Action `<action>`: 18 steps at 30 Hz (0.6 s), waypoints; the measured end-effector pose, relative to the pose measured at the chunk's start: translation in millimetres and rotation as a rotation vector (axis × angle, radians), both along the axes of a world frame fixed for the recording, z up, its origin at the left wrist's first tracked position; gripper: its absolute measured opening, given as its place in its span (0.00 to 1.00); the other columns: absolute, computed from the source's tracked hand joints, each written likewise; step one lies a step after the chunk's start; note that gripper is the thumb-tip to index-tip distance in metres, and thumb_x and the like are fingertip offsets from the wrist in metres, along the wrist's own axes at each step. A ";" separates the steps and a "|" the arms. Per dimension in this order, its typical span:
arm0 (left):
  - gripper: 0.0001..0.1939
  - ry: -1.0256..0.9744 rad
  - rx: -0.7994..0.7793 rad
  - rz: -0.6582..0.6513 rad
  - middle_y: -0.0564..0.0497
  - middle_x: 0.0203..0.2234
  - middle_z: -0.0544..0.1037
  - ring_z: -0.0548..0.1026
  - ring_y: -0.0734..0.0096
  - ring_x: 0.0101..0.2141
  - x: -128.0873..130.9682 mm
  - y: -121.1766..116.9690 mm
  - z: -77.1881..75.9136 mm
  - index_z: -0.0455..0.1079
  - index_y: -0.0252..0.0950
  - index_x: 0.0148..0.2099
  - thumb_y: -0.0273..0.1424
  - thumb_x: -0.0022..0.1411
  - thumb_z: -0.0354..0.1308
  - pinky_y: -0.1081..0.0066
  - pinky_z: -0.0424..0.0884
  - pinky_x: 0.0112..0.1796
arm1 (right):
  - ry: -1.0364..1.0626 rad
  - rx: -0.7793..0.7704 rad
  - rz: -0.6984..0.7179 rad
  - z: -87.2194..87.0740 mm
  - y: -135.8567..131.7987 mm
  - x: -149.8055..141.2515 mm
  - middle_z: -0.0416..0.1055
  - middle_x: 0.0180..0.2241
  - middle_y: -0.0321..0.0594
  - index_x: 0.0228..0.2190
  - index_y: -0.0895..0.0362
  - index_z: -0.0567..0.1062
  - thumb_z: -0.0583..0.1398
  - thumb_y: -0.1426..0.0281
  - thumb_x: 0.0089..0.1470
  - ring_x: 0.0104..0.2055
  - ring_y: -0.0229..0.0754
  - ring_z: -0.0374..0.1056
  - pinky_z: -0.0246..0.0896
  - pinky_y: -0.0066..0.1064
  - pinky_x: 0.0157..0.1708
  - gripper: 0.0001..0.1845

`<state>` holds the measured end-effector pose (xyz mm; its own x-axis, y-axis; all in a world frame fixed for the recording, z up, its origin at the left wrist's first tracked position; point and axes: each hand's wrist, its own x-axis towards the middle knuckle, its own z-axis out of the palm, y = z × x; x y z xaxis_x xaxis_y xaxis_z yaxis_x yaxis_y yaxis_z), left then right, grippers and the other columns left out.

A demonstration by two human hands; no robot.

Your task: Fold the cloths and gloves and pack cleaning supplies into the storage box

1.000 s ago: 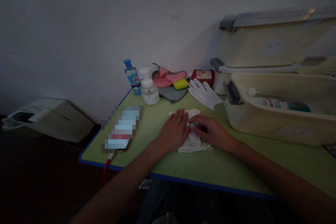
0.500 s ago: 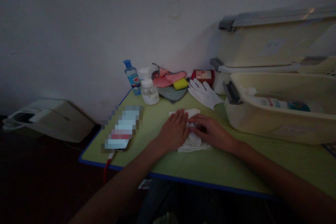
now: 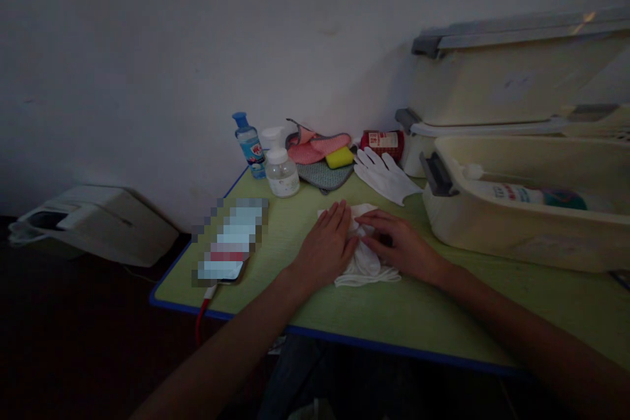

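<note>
A folded white glove (image 3: 367, 263) lies on the green table in front of me, its cuff edge toward me. My left hand (image 3: 326, 239) rests flat on its left side, fingers stretched out and pointing away. From the right, my right hand (image 3: 401, 243) curls its thumb and fingers round a bunched part of the fabric. My hands cover much of the glove. Another white glove (image 3: 384, 174) is spread out flat farther back, apart from both hands.
Along the wall stand a blue bottle (image 3: 250, 147), a pump bottle (image 3: 282, 177), folded cloths (image 3: 322, 174), a yellow sponge (image 3: 339, 157) and a red package (image 3: 391, 143). A phone (image 3: 236, 239) with a red cable lies left. An open cream bin (image 3: 516, 236) stands right, holding a bottle.
The right hand's thumb and fingers have shifted slightly on the glove. My left hand stays pressed on it. The whole view has moved a little.
</note>
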<state>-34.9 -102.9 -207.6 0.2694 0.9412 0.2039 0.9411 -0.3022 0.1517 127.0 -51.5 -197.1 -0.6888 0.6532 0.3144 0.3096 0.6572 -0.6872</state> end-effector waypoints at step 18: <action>0.30 0.101 -0.033 -0.035 0.36 0.61 0.52 0.48 0.61 0.61 -1.3 2.1 -3.4 0.49 0.23 0.62 0.41 0.67 0.35 0.61 0.51 0.58 | -0.014 0.023 -0.027 1.4 -0.5 -0.6 0.68 0.38 0.45 0.39 0.58 0.74 0.55 0.75 0.49 0.27 0.36 0.64 0.63 0.31 0.28 0.14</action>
<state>-36.2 -100.7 -211.0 0.3196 0.9367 0.1432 0.9411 -0.3314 0.0675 126.4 -52.0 -195.7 -0.6753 0.6646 0.3199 0.3371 0.6639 -0.6676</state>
